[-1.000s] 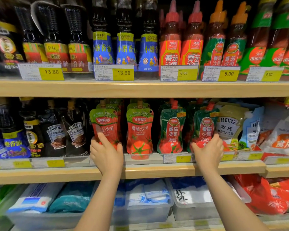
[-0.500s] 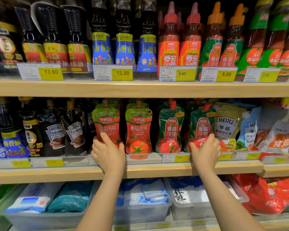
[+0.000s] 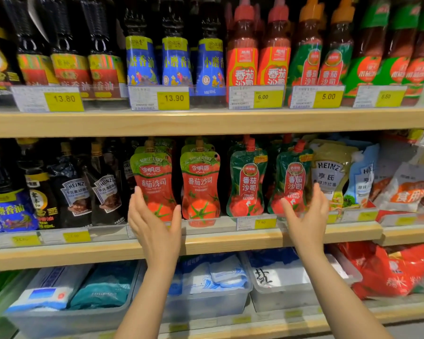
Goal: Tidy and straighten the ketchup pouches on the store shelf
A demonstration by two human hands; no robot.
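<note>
Ketchup pouches stand upright along the front of the middle shelf (image 3: 230, 241). Two are red with green tops: the left red pouch (image 3: 153, 178) and the right red pouch (image 3: 200, 184). Two are green: the left green pouch (image 3: 248, 182) and the right green pouch (image 3: 293, 177). More pouches stand behind them, mostly hidden. My left hand (image 3: 154, 223) cups the lower part of the left red pouch, fingers spread, thumb on its right side. My right hand (image 3: 306, 216) is spread in front of the right green pouch's lower right edge, without closing on it.
Dark Heinz sauce bottles (image 3: 74, 194) stand left of the pouches, Heinz salad dressing pouches (image 3: 331, 172) to the right. The upper shelf holds sesame oil bottles (image 3: 174, 59) and ketchup bottles (image 3: 242, 59). Below are clear bins (image 3: 206, 304) of salt bags.
Both hands have drawn back a little from the shelf edge and spread wider. The left red pouch and right green pouch now stand straighter. The view has come closer.
</note>
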